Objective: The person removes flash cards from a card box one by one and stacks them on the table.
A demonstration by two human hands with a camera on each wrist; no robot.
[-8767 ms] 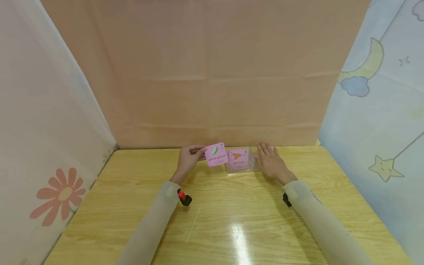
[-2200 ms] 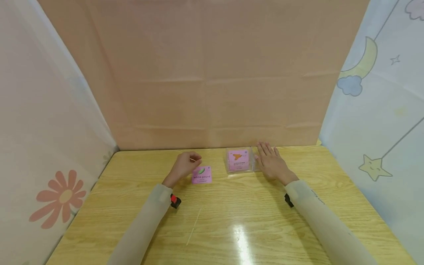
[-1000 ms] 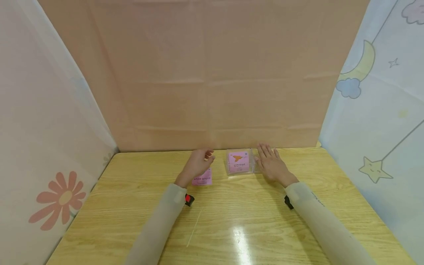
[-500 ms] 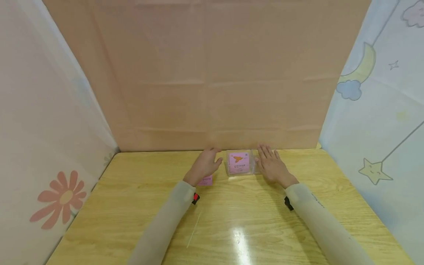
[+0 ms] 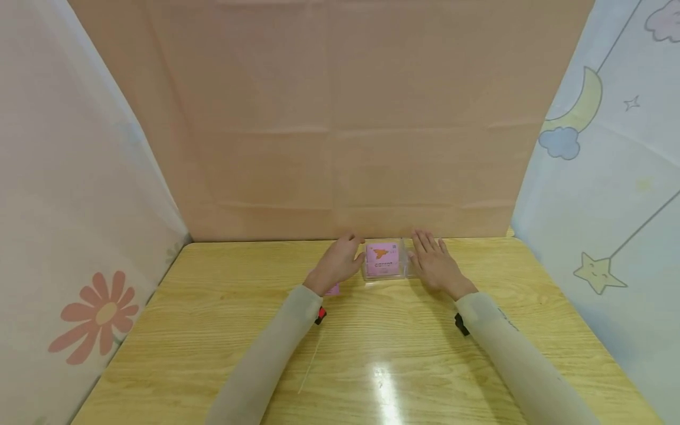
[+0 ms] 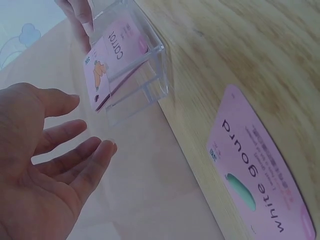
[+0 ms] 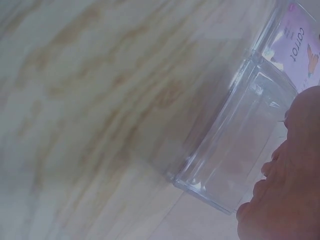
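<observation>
Holds the left hand (image 5: 338,261) just beside the left end of a clear, rectangular plastic box (image 7: 235,140), with fingers loosely bent, grasping nothing. Lays the right hand (image 5: 438,264) over the box's right end with fingers straight, also released. Has the box sitting near the back edge of a pale yellow, wood-grain tabletop (image 5: 239,307), split by a plastic divider into two compartments. Shows, in the left compartment, a pink carrot card (image 5: 382,260) printed with orange carrots, set at a tilt. Shows also a pink white gourd card (image 6: 257,175) with a green gourd picture, lying flat on the tabletop to the left of the box, partly covered by the left hand in the head view. Wears long cream sleeves (image 5: 265,354) and, at the left wrist, a small black-and-red device (image 5: 320,316). Faces a creased tan backdrop (image 5: 329,130), with a coral flower (image 5: 103,314) printed on the left-hand hanging and a yellow star (image 5: 600,273) on the right-hand one.
</observation>
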